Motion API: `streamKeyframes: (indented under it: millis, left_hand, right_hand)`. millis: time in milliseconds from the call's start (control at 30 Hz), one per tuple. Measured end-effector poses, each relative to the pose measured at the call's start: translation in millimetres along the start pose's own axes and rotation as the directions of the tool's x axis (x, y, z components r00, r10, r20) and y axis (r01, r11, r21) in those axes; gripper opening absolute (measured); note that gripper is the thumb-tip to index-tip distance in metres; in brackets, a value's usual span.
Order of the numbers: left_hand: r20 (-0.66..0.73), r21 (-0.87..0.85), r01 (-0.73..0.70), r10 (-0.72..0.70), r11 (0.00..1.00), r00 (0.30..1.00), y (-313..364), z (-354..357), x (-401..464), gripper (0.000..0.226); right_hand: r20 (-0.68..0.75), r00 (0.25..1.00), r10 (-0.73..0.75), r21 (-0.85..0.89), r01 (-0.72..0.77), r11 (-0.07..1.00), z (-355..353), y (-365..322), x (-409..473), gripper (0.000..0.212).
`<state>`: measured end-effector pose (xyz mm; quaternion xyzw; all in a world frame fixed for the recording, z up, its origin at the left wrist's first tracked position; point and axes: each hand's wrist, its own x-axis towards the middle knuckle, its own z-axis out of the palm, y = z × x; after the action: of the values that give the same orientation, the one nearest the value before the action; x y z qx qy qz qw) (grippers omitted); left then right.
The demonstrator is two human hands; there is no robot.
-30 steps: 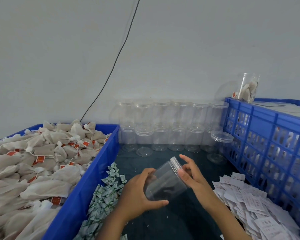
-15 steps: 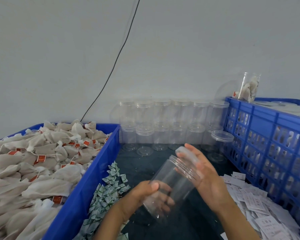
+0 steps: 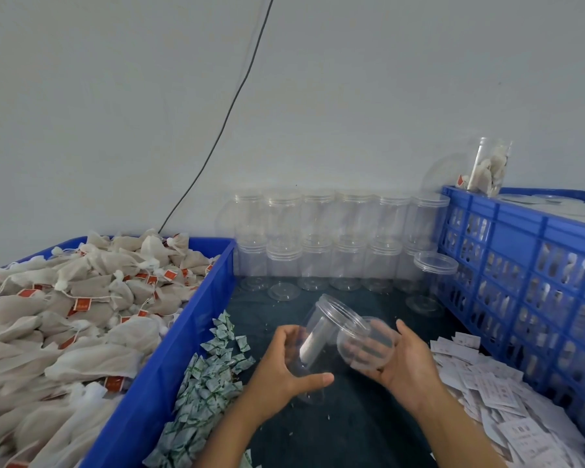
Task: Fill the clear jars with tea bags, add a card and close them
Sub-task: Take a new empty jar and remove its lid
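Gripping a clear jar low in the centre of the frame, the left hand curls round its lower body, thumb across the near side and fingers behind the clear wall; the jar tilts with its open mouth up and to the right. Just right of that mouth the right hand holds the clear lid, cupped in the palm with the fingers bent behind it and the thumb at its upper edge; the lid sits just beside the jar's rim, and whether the two touch is hard to tell. Both hands hover over a dark mat. Left of the left hand lies a heap of small green-and-white sachets against the wall of a blue bin, which fills the left of the frame and is piled with tea bags bearing red tags. Right of the right hand, white cards are spread at the foot of a blue slotted crate. Stacked empty jars line the wall at centre, and a jar part-filled with tea bags stands on the crate's far corner, upper right
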<state>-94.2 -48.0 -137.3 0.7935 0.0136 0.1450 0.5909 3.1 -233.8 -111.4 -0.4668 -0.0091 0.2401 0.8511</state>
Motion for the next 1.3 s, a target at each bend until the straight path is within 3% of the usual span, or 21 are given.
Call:
streamKeyframes:
  millis: [167,367,500,667,733,800,933,1067,1167,1300]
  left_hand:
    - [-0.041,0.087,0.047,-0.043,0.995,0.998,-8.7,6.0,3.2,0.072]
    - [-0.066,0.311,0.040,-0.021,0.949,0.998,-15.8,6.6,4.8,0.086]
    - [-0.111,0.351,0.038,0.001,0.936,0.994,-14.1,5.8,4.9,0.086]
    - [-0.096,0.277,0.094,-0.070,0.956,0.993,-10.3,2.8,1.9,0.088]
    - [-0.071,0.231,0.115,-0.101,0.966,0.992,-5.6,1.2,0.5,0.090]
    - [-0.055,0.127,0.111,-0.105,0.986,0.993,4.7,-0.2,-2.4,0.078]
    - [-0.191,-0.027,0.117,-0.120,0.993,0.974,30.4,-2.6,-1.3,0.046]
    - [-0.402,0.014,0.148,-0.130,0.989,0.906,62.6,-7.5,8.8,0.025]
    - [-0.450,0.033,0.171,-0.138,0.985,0.882,83.1,-16.4,18.9,0.014]
    - [-0.510,0.194,0.211,-0.085,0.958,0.856,102.8,-43.0,32.7,0.016]
  right_hand:
    - [-0.117,0.992,0.046,-0.071,-0.054,0.996,0.2,6.5,4.9,0.038]
    - [-0.234,0.960,-0.156,-0.377,0.059,0.924,-3.8,14.1,14.3,0.015]
    - [-0.214,0.934,-0.286,-0.551,0.126,0.825,-5.5,19.7,20.2,0.016]
    - [-0.154,0.901,-0.406,-0.765,0.152,0.626,-5.7,23.4,18.0,0.020]
    - [-0.128,0.902,-0.413,-0.792,0.158,0.590,-3.9,22.5,17.2,0.019]
    - [-0.088,0.881,-0.464,-0.809,0.208,0.549,0.5,18.1,13.4,0.022]
    - [0.000,0.755,-0.656,-0.749,0.434,0.500,19.6,0.9,-3.4,0.030]
    - [0.120,0.700,-0.704,-0.678,0.576,0.457,52.6,-11.1,-18.7,0.032]
    - [0.194,0.692,-0.695,-0.651,0.621,0.437,83.9,-18.0,-27.0,0.034]
    - [0.288,0.693,-0.661,-0.610,0.665,0.431,126.0,-21.5,-28.7,0.035]
